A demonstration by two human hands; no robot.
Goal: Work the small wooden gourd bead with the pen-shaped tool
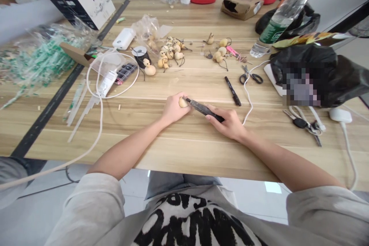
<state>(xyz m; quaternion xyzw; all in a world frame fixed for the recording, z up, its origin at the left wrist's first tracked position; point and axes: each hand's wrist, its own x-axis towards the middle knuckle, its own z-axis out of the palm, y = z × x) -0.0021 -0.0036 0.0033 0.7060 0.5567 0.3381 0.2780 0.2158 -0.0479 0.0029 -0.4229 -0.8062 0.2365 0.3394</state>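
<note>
Gourd-like piece (182, 102), small and pale, sits at the centre of the frame above the bench (173, 150), pinched in the left hand (173, 109). The right hand (229, 123) grips a dark tool (203, 108), probably a cutter, its tip at the piece's upper edge. The step looks like working that surface with the tip; such a move calls for a steady pinch, light pressure and fingers out of the tip's path. Similar corded pieces (170, 51) lie at upper centre, a black marker (233, 91) right of centre

A light grey short-sleeved shirt (201, 203) with bold black brush-like markings toward six o'clock, above blue-grey trousers (164, 186).
</note>
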